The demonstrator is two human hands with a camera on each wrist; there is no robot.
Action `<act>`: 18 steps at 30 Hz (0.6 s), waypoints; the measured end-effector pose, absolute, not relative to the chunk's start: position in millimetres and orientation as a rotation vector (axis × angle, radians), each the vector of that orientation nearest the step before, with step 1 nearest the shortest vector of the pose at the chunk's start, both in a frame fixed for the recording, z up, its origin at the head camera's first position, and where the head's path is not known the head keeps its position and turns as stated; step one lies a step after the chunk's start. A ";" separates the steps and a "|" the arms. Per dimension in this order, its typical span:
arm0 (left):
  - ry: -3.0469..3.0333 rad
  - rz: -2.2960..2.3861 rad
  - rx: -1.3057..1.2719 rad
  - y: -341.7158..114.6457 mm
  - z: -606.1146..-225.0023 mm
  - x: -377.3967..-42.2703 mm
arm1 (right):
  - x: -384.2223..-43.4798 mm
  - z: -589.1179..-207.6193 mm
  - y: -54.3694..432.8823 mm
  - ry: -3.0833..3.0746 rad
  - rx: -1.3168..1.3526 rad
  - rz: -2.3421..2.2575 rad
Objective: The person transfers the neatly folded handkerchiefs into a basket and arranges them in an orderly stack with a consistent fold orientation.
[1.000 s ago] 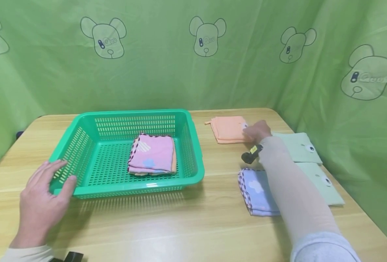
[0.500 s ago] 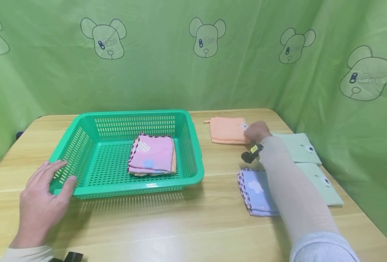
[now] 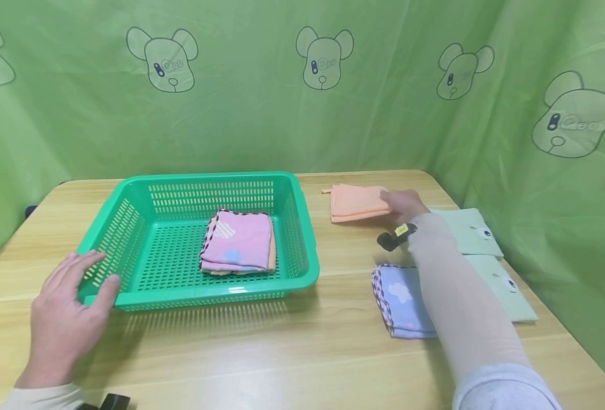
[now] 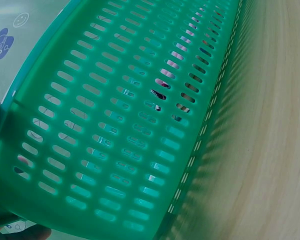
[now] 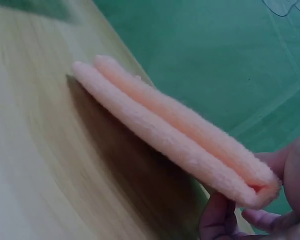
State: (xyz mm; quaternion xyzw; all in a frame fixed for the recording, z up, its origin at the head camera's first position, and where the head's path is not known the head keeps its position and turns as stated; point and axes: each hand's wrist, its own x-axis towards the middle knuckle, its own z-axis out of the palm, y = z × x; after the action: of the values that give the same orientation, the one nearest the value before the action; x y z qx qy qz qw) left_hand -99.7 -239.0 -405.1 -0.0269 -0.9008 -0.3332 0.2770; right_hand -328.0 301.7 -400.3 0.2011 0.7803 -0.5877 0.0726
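Note:
My right hand (image 3: pixel 404 204) pinches the right edge of a folded peach towel (image 3: pixel 357 201) at the back right of the table. In the right wrist view that towel (image 5: pixel 175 135) tilts up from the wood, fingers under it and a shadow below. My left hand (image 3: pixel 71 307) rests at the front left corner of a green plastic basket (image 3: pixel 215 293), thumb over the front rim and fingers along the left rim. Inside the basket, a folded pink towel (image 3: pixel 241 242) lies on top of a peach one. The left wrist view shows mainly the slotted basket wall (image 4: pixel 105 120).
A folded blue towel (image 3: pixel 402 302) with a checked border lies under my right forearm. Two folded pale green towels (image 3: pixel 468 230) with bear faces lie along the table's right side. Green curtain (image 3: pixel 261 114) stands behind and on both sides of the wooden table (image 3: pixel 282 359).
The right side of the peach towel has risen off the table in my right hand, which has shifted slightly. The left hand and the basket have stayed put.

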 end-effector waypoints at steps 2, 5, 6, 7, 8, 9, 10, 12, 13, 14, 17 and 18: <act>-2.420 -0.893 -0.073 -239.0 -405.2 -99.8 | -327.5 -400.0 300.6 2.262 0.586 -1.831; -2.422 -0.888 -0.076 -239.0 -405.3 -99.7 | -326.0 -399.6 300.8 2.237 0.568 -1.796; -2.424 -0.886 -0.074 -239.0 -405.2 -99.8 | -325.7 -399.4 300.8 2.230 0.559 -1.780; -2.425 -0.885 -0.073 -239.0 -405.1 -99.8 | -325.6 -399.3 300.8 2.224 0.550 -1.766; -2.426 -0.884 -0.073 -239.0 -405.1 -99.8 | -325.8 -399.4 300.7 2.210 0.547 -1.770; -2.427 -0.883 -0.072 -239.0 -405.0 -99.8 | -326.5 -399.6 300.6 2.171 0.547 -1.799; -2.428 -0.883 -0.072 -238.9 -404.9 -99.8 | -326.9 -399.4 300.0 2.132 0.537 -1.831; -2.428 -0.883 -0.072 -238.7 -404.7 -99.7 | -328.2 -399.0 298.6 2.050 0.541 -1.907; -2.429 -0.884 -0.073 -238.7 -404.6 -99.6 | -328.3 -398.4 297.7 2.017 0.548 -1.937; -2.429 -0.885 -0.074 -238.7 -404.5 -99.7 | -328.7 -398.0 296.6 1.974 0.555 -1.979; -2.432 -0.887 -0.075 -238.7 -404.4 -99.7 | -328.2 -395.7 293.9 1.946 0.569 -2.018; -2.432 -0.888 -0.075 -238.7 -404.4 -99.6 | -327.7 -394.8 293.1 1.950 0.577 -2.019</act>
State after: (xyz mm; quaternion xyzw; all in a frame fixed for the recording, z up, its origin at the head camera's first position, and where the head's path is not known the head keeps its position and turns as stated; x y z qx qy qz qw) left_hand -99.6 -238.7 -404.4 -0.0279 -0.9036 -0.3298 0.2721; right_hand -327.7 293.1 -394.8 0.1993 0.6739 -0.6980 0.1376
